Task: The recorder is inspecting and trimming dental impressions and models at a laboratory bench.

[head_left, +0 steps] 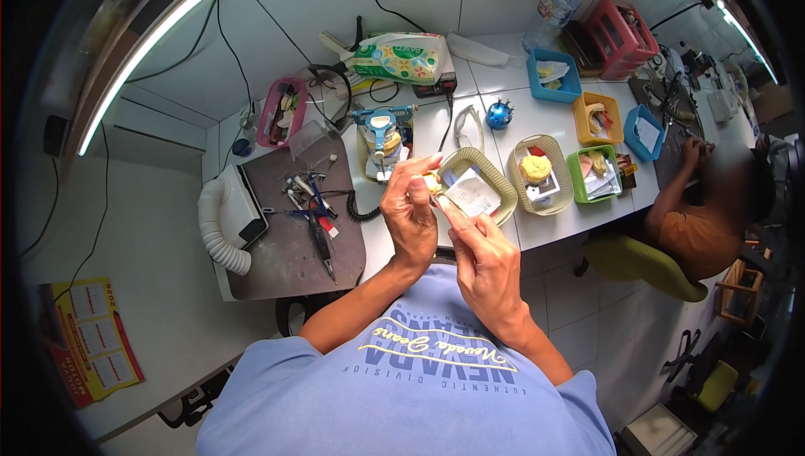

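Note:
My left hand (409,219) is raised over the bench's front edge, pinching a small yellowish piece (433,182) that looks like part of a dental cast; the fingers partly cover it. My right hand (488,267) is close beside it, fingers curled together, fingertips reaching toward the piece. Whatever those fingers may hold is too small to make out. Just behind the hands is a pale basket (509,202) with a white paper slip (474,196) in it. A blue articulator (382,133) with a yellowish cast stands behind my left hand.
A dark mat (251,276) at left carries handpieces and small tools (319,242), beside a white suction hose (210,221). Rightward are a pale basket with a yellow cast (536,169), a green basket (579,175), blue ornament (499,114) and safety glasses (467,125). A co-worker (700,229) sits at right.

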`<state>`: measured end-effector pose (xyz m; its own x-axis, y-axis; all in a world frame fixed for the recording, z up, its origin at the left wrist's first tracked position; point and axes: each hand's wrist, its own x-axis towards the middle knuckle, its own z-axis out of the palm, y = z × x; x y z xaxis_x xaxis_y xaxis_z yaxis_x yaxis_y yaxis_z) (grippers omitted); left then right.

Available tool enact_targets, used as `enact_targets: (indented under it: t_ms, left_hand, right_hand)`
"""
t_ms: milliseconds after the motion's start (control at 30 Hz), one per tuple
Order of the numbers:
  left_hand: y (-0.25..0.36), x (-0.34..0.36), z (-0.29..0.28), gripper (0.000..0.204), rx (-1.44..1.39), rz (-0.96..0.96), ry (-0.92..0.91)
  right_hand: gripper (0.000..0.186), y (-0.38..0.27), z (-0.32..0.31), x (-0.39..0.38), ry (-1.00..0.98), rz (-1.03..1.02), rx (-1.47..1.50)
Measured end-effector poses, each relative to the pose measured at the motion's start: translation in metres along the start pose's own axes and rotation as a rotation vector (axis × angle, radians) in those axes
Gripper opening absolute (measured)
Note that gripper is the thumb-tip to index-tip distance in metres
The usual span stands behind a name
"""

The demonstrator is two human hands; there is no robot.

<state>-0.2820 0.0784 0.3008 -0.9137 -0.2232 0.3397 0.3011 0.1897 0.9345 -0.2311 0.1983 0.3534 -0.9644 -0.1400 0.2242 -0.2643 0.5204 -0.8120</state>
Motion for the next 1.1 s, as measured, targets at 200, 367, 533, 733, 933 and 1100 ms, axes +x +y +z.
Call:
enact_targets:
  t_ms: [200, 367, 533, 733, 933, 1100]
  left_hand:
    - [-0.007, -0.001, 0.0, 0.056, -0.071, 0.005, 0.052]
    - [-0.011, -0.001, 0.0, 0.056, -0.141, -0.014, 0.07]
    - [-0.004, -0.002, -0.01, 0.053, -0.664, -0.573, -0.154]
    - [0.015, 0.007, -0.024, 0.054, -0.802, -0.842, -0.3]
    - [0.021, 0.011, -0.029, 0.057, -0.897, -0.835, -0.437]
    - [0.026, 0.01, -0.027, 0.063, -0.849, -0.705, -0.425]
  right_hand:
    - [0.036, 0.003, 0.018, -0.004, -0.017, 0.242, 0.411]
    - [0.036, 0.003, 0.015, -0.005, -0.131, 0.65, 1.055]
    - [0.031, 0.015, -0.005, -0.002, -0.077, 0.474, 0.83]
    - [0.02, 0.031, -0.037, 0.008, -0.036, 0.097, 0.08]
    - [0.024, 0.026, -0.035, 0.006, -0.121, -0.112, -0.071]
    - [0.024, 0.017, -0.031, 0.005, -0.109, -0.136, -0.08]
